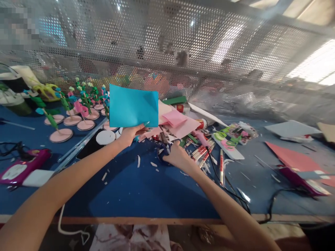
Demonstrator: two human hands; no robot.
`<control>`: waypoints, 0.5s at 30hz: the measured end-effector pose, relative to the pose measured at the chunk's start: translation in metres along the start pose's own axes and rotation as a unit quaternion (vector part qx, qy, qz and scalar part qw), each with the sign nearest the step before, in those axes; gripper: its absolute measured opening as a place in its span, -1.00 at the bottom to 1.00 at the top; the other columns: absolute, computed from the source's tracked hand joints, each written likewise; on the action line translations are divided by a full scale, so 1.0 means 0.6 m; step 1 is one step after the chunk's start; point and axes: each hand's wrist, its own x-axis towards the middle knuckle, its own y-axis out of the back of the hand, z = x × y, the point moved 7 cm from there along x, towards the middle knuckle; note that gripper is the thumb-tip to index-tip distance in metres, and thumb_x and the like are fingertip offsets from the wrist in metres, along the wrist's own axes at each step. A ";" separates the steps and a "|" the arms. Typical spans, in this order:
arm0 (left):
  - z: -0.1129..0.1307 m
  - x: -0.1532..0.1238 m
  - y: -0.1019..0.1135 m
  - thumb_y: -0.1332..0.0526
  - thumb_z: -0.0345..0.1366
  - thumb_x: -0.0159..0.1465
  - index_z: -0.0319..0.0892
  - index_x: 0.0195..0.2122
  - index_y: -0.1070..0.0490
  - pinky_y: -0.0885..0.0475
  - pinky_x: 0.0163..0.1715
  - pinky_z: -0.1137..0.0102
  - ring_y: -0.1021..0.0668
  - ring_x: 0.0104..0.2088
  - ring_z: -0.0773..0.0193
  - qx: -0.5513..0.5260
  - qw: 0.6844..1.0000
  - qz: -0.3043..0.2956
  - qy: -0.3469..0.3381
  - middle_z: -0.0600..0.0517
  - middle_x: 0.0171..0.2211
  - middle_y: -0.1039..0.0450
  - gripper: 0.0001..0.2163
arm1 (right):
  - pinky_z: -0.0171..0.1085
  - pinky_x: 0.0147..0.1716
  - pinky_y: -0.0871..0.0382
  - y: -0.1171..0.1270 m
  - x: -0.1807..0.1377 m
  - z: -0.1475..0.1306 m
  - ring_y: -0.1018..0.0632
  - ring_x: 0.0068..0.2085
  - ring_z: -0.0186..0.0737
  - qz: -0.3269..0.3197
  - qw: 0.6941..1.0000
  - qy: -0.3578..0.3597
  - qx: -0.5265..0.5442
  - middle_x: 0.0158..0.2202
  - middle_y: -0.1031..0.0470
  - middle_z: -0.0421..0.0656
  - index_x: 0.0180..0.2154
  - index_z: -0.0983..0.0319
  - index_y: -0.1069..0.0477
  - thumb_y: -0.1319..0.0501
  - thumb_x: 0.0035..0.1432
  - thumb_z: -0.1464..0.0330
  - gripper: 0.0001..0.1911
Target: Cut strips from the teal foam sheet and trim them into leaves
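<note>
My left hand (130, 134) is closed on the bottom edge of a bright blue paper sheet (132, 106), holding it upright above the blue table (136, 188). My right hand (178, 156) is lower and to the right, fingers wrapped round the dark blue handles of a pair of scissors (163, 154) that rest near the table top. Just behind both hands lies a heap of pink paper sheets (176, 122) and scraps.
Paper flowers on pink round bases (68, 115) stand at the back left. A magenta glue gun (23, 167) lies at the left, another (303, 177) at the right by a red sheet (293, 158). Glue sticks, cables and a perforated metal screen (183, 45) surround the area.
</note>
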 end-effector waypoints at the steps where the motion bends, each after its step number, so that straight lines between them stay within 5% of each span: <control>1: 0.003 0.001 0.001 -0.36 -0.36 -0.03 -0.28 -0.44 -0.51 -0.50 -0.25 0.30 -0.58 -0.45 0.24 -0.006 1.000 0.006 -0.002 -0.03 -0.51 -0.56 -0.86 | -0.26 -0.45 -0.29 0.005 0.005 0.004 -0.53 -0.30 0.03 0.006 1.000 0.002 0.004 -0.32 -0.47 0.15 -0.10 0.48 -0.20 -0.20 -0.12 0.33 -0.47; 4: 0.015 0.007 0.006 -0.38 -0.41 -0.06 -0.29 -0.43 -0.52 -0.50 -0.24 0.30 -0.59 -0.43 0.25 -0.025 0.999 0.027 -0.021 -0.03 -0.48 -0.56 -0.85 | -0.29 -0.52 -0.21 0.031 0.020 0.022 -0.51 -0.39 -0.05 0.043 0.999 0.011 0.017 -0.47 -0.46 0.02 -0.42 0.31 -0.31 -0.16 -0.07 0.31 -0.82; 8: 0.028 0.012 0.013 -0.37 -0.44 -0.06 -0.29 -0.55 -0.49 -0.52 -0.24 0.33 -0.58 -0.45 0.27 -0.046 0.997 0.053 -0.039 0.00 -0.55 -0.54 -0.93 | -0.33 -0.63 -0.09 0.046 0.030 0.035 -0.36 -0.61 -0.28 0.024 0.973 0.039 0.224 -0.74 -0.21 -0.26 -0.64 0.21 -0.20 -0.25 -0.12 0.20 -0.69; 12: 0.034 0.010 0.013 -0.36 -0.39 -0.03 -0.26 -0.50 -0.51 -0.55 -0.28 0.33 -0.59 -0.38 0.23 -0.046 0.997 0.044 -0.045 -0.03 -0.48 -0.56 -0.92 | -0.37 -0.68 -0.15 0.045 0.027 0.004 -0.30 -0.67 -0.40 -0.027 0.837 0.101 0.536 -0.71 -0.24 -0.32 -0.56 0.21 -0.22 -0.33 -0.22 0.09 -0.60; 15: 0.045 0.006 0.010 -0.38 -0.33 -0.04 -0.25 -0.45 -0.52 -0.56 -0.27 0.32 -0.60 -0.27 0.16 -0.033 0.997 0.036 -0.054 -0.04 -0.42 -0.58 -0.86 | -0.38 -0.68 -0.24 0.028 0.022 -0.035 -0.36 -0.64 -0.39 -0.087 0.762 0.144 0.626 -0.64 -0.32 -0.32 -0.42 0.20 -0.26 -0.36 -0.25 0.12 -0.58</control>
